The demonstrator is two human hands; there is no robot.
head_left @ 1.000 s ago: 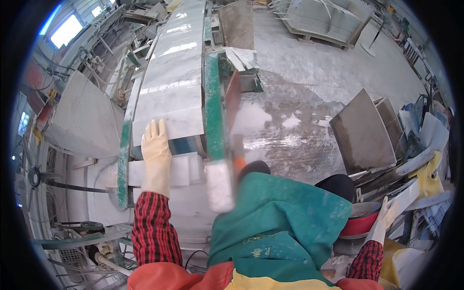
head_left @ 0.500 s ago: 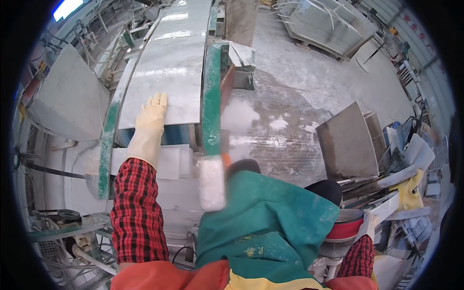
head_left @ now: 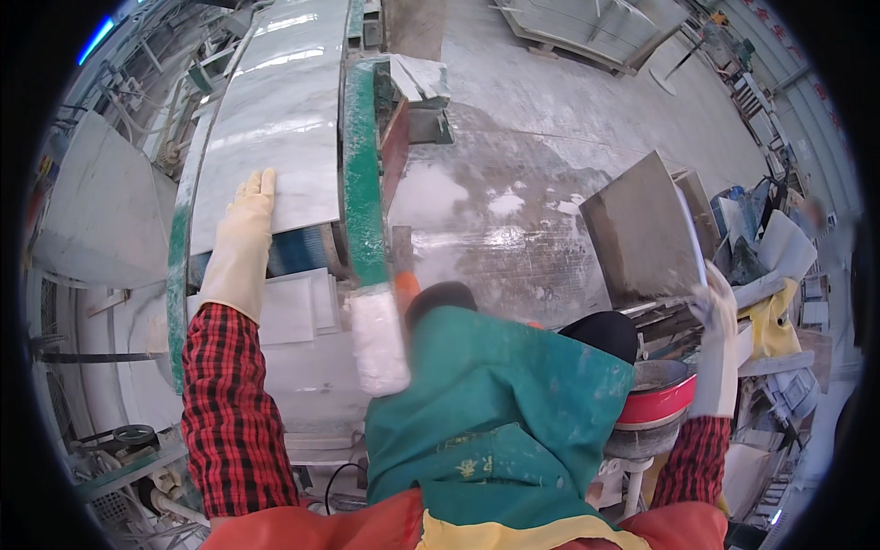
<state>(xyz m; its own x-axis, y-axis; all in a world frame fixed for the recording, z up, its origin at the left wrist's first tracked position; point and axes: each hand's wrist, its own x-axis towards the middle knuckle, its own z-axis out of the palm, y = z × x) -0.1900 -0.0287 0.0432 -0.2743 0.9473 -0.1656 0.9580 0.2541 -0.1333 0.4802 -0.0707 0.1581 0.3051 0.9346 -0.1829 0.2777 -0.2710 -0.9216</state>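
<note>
My left hand [head_left: 245,220], in a cream rubber glove, lies flat with fingers stretched out on the near end of a glossy pale stone slab [head_left: 275,128]. The slab rests on a long conveyor bed between green side rails [head_left: 362,174]. Over on the right, my gloved right hand [head_left: 715,321] is raised beside a leaning brown-grey panel [head_left: 632,229]. Its fingers are smeared by motion, near a thin pale strip [head_left: 689,225] along the panel's right edge. Whether they grip that strip I cannot make out.
A white-wrapped rail end [head_left: 378,344] juts toward my green apron [head_left: 495,394]. A red-rimmed bucket [head_left: 655,403] stands below my right forearm. Stone offcuts and a yellow cloth [head_left: 775,316] are piled at the right. The floor [head_left: 513,220] looks wet.
My right hand has moved up and forward from beside the bucket to the leaning panel. My left hand stays flat on the slab. The whole view has shifted slightly.
</note>
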